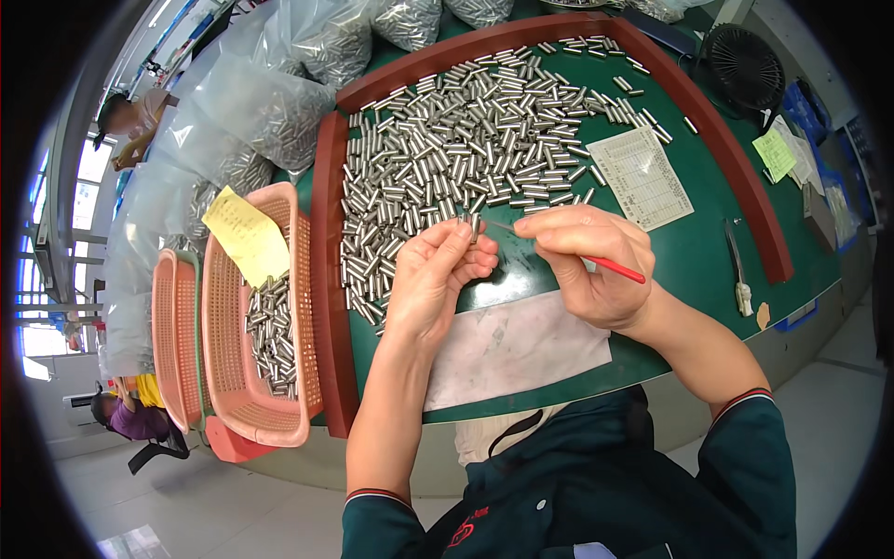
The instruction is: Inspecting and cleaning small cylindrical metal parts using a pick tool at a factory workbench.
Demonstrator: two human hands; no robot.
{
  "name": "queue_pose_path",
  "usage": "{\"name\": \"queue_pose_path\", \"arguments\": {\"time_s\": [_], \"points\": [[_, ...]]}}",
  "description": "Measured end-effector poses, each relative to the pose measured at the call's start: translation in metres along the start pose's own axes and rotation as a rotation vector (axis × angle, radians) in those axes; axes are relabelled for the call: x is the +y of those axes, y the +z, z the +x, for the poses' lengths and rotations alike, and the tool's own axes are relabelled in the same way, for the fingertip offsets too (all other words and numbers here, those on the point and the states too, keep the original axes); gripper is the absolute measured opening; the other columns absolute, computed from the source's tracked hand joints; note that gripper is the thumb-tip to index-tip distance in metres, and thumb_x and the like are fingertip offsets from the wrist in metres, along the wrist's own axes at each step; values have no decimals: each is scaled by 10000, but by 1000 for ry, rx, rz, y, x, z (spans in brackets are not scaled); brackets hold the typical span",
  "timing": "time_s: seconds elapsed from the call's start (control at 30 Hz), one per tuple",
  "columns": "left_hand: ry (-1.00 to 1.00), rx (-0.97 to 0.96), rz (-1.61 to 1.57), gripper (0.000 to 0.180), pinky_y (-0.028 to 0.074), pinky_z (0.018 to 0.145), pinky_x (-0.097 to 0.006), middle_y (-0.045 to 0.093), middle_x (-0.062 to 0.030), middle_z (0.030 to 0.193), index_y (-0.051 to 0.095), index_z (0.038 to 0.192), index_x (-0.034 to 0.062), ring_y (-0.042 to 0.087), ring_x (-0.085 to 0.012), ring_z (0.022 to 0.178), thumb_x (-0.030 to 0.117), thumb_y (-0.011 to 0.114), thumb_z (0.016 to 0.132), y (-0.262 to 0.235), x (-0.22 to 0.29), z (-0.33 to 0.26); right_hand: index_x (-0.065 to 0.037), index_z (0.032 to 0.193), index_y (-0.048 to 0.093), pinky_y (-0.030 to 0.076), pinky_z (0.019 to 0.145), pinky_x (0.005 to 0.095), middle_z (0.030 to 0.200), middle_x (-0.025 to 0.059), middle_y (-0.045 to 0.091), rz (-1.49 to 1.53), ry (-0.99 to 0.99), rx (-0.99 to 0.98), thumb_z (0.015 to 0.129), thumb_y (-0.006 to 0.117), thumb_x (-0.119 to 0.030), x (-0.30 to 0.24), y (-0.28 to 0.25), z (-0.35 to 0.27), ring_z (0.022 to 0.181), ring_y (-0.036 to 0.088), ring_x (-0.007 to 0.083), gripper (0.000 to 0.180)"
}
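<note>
Between the thumb and fingers of my left hand (pixel 426 279) a small shiny metal cylinder (pixel 476 227) is pinched upright. My right hand (pixel 596 256) grips a slim red-handled tool (pixel 615 268) like a pen. Its thin metal tip points left, close to the top of the cylinder; whether they touch I cannot tell. Just beyond both hands spreads a large heap of similar metal cylinders (pixel 466 140) on the green tabletop (pixel 726 252). A stained white cloth (pixel 521 349) lies under my wrists at the near edge.
Dark red rails (pixel 332 279) border the heap. Left stand pink baskets (pixel 214 373), one holding cylinders and a yellow note (pixel 247 236). Bags of cylinders (pixel 265 107) line the back left. At right are a printed sheet (pixel 640 177), tweezers (pixel 737 261) and a black fan (pixel 742 67). Other people are far left.
</note>
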State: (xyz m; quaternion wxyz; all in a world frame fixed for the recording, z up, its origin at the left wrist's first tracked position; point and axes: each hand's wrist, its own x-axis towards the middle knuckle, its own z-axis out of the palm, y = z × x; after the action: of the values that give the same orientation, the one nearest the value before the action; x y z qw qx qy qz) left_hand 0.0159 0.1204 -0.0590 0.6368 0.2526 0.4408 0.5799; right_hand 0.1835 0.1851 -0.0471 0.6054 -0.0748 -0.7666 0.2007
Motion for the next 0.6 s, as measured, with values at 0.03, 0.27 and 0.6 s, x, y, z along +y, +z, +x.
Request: {"name": "queue_pose_path", "arguments": {"time_s": [0.03,0.27,0.6], "points": [[0,-3,1,185,500,623,-224,625,-96,775,572,921,-16,598,-125,657,162,533,886,0,1,0,3,861,523,506,549,286,767,125,626,-3,-1,1,701,642,59,0,0,0,647,628,244,207],[-1,-32,42,182,487,610,-215,617,-73,761,575,917,-15,583,-111,638,159,527,889,1,3,-3,-7,858,499,520,549,296,765,163,633,7,-7,-59,724,638,73,-1,0,3,649,640,261,208],[75,8,120,155,457,590,-199,601,-56,756,569,909,-9,559,-98,629,135,513,893,9,0,-4,8,859,526,522,529,291,781,168,633,-47,-99,-98,679,680,45,-4,-2,4,657,645,256,240]]}}
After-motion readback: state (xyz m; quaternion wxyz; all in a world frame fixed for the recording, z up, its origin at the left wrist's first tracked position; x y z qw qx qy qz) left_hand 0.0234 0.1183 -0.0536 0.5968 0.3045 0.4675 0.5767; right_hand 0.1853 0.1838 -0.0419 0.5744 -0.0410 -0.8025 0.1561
